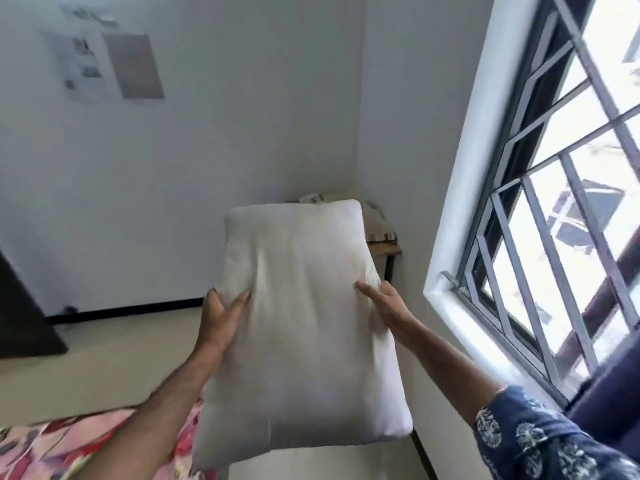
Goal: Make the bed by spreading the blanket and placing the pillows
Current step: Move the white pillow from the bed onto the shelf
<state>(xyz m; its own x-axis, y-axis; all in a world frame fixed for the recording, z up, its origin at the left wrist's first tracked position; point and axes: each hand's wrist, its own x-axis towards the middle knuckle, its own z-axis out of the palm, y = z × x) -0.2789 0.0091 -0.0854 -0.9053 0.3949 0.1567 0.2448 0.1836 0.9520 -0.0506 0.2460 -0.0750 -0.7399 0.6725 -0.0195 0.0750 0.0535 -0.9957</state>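
Pillow: plain off-white rectangular fabric pillow point(301, 327), soft and creased, held up in the air at the centre of the frame.
Long axis: runs from lower centre up toward the room corner, tilted slightly left at the top.
Left hand: left hand point(221, 315) grips the pillow's left edge, thumb on the front.
Right hand: right hand point(384, 301) grips the right edge; blue patterned sleeve point(540, 441) at lower right.
Bed: pink and red floral blanket point(65, 445) at lower left.
Surroundings: small wooden table point(384, 249) in the corner behind the pillow; grey barred window point(554, 202) at right; papers on the wall point(107, 64) at upper left.
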